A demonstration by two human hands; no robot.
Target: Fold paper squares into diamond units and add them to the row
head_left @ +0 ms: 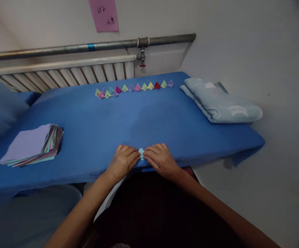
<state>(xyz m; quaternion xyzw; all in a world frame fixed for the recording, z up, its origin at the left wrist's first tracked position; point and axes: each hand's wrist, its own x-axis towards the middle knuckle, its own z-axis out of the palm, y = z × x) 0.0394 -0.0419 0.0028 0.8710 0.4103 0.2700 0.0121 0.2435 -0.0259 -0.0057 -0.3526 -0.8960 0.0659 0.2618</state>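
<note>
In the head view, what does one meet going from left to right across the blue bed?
stack of paper squares → left hand → small folded paper → right hand → folded blanket

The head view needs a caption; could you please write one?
Left hand and right hand pinch a light-blue folded paper on a blue bed, a row of folded pieces behind.

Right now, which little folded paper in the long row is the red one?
The red folded paper, third from the row's right end, between a yellow one and a green one.
</note>
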